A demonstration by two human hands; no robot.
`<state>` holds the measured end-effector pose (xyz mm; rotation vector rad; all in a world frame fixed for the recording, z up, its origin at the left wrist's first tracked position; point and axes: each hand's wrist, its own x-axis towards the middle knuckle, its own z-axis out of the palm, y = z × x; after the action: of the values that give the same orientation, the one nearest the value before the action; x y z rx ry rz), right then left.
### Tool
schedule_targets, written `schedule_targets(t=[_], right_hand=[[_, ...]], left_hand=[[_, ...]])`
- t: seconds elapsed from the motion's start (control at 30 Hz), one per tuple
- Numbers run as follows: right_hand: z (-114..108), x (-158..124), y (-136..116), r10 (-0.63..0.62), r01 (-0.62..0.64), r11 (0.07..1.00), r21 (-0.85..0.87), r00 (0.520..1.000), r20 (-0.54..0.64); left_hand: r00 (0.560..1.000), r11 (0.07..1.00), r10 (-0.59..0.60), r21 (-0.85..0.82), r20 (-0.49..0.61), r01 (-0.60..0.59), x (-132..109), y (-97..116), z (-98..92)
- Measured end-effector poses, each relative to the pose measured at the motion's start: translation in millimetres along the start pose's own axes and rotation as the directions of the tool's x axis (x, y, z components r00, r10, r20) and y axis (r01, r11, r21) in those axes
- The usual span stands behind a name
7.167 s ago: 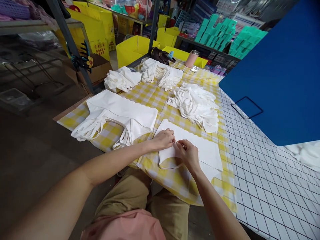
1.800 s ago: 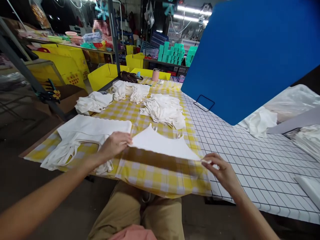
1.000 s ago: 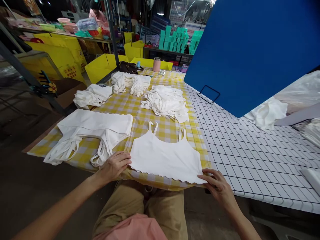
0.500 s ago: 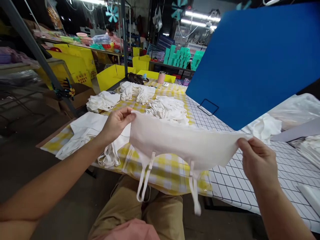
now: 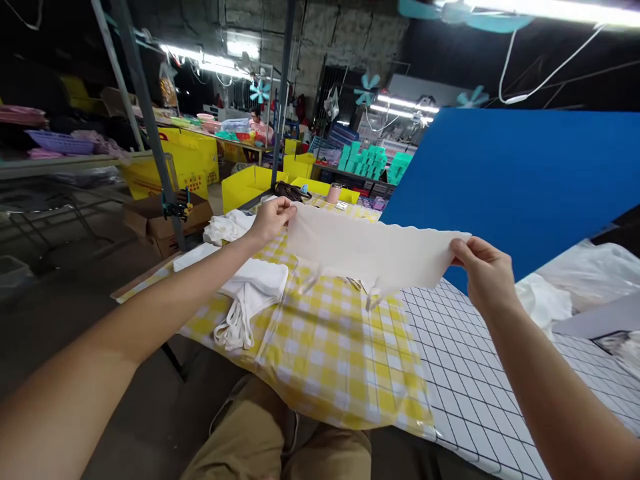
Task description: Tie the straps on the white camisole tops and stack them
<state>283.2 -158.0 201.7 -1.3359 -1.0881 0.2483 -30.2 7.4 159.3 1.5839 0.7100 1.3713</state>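
Note:
A white bra top [image 5: 373,248] is stretched wide in the air above the table, its thin straps hanging down and blurred by motion. My left hand [image 5: 273,219] pinches its upper left corner between thumb and fingers. At the opposite upper corner, my right hand [image 5: 486,272] grips the fabric the same way. Below my left forearm lies a stack of similar white tops [image 5: 255,283], straps dangling toward the table's front edge. A bunch of white garments [image 5: 229,227] sits beyond my left wrist. The raised top hides much of the table behind it.
A yellow checked cloth [image 5: 320,353] covers the left of the table; a white grid cover [image 5: 465,373] lies at right. A large blue panel [image 5: 520,187] rises behind my right hand. Metal posts [image 5: 155,127] stand left. A pink jar [image 5: 334,193] and yellow bins [image 5: 250,187] are farther back.
Both hands have lifted the bra top higher and farther out over the table, still holding its corners. Its straps have swung away from me. The camera view has tilted up.

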Motion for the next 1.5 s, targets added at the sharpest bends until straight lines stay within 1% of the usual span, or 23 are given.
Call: schedule_targets(t=[0.13,0.23,0.37,0.5,0.63,0.77,0.87,0.97,1.07,1.13,1.2,1.27,1.3,1.33,1.37,1.4,1.47,1.5], right_hand=[[15,6,-6,0.054,-0.054,0.999,0.0,0.999,-0.009],[25,7,-11,0.055,-0.055,0.998,0.006,0.998,0.01],[38,9,-18,0.042,-0.042,0.999,0.0,0.999,0.018],[52,10,-26,0.03,-0.03,1.0,0.003,0.999,0.041],[68,8,-32,-0.004,0.003,1.0,0.013,0.996,0.089],[90,-2,-39,-0.043,0.031,0.997,0.07,0.983,0.177],[109,-19,-49,-0.081,0.051,0.991,0.127,0.967,0.243],[129,-42,-63,-0.117,0.052,0.98,0.194,0.933,0.34],[152,-62,-72,-0.115,-0.002,0.966,0.26,0.893,0.436],[170,-71,-69,-0.067,-0.084,0.957,0.276,0.867,0.494],[191,-76,-52,0.012,-0.181,0.949,0.259,0.84,0.543],[215,-81,-20,0.103,-0.25,0.95,0.188,0.817,0.567],[227,-84,1,0.144,-0.264,0.955,0.131,0.806,0.574],[238,-87,24,0.187,-0.252,0.967,0.041,0.81,0.556],[249,-91,47,0.226,-0.22,0.973,-0.075,0.818,0.529],[259,-95,69,0.244,-0.209,0.97,-0.126,0.82,0.518],[273,-103,106,0.265,-0.191,0.962,-0.194,0.822,0.505],[278,-105,119,0.266,-0.177,0.96,-0.218,0.827,0.496]], left_hand=[[0.999,1.0,0.001,0.004,-0.04,0.0,14,1,-8.0],[0.997,0.999,0.034,0.024,-0.063,-0.032,19,2,-16.9],[0.995,0.998,0.048,0.044,-0.084,-0.045,19,5,-30.2],[0.989,0.996,0.051,0.077,-0.135,-0.041,17,8,-45.3],[0.982,0.993,0.066,0.106,-0.176,-0.048,13,11,-67.0],[0.976,0.991,0.076,0.123,-0.207,-0.051,-3,21,-100.4],[0.959,0.985,0.116,0.155,-0.258,-0.077,-20,33,-133.0],[0.937,0.98,0.146,0.174,-0.319,-0.094,-35,47,-169.0],[0.913,0.98,0.15,0.177,-0.378,-0.087,-44,56,-204.6],[0.914,0.983,0.123,0.176,-0.387,-0.058,-46,54,-225.3],[0.925,0.981,0.049,0.19,-0.376,0.025,-46,41,-240.7],[0.931,0.951,-0.068,0.259,-0.358,0.169,-44,14,-248.4],[0.928,0.91,-0.137,0.326,-0.347,0.256,-43,-3,-249.1],[0.921,0.851,-0.184,0.412,-0.343,0.324,-42,-23,-248.2],[0.911,0.759,-0.21,0.528,-0.356,0.381,-41,-43,-245.8],[0.897,0.635,-0.229,0.641,-0.377,0.431,-40,-63,-242.7],[0.889,0.555,-0.264,0.695,-0.373,0.457,-39,-97,-236.0],[0.888,0.518,-0.271,0.721,-0.371,0.46,-38,-110,-233.5]])
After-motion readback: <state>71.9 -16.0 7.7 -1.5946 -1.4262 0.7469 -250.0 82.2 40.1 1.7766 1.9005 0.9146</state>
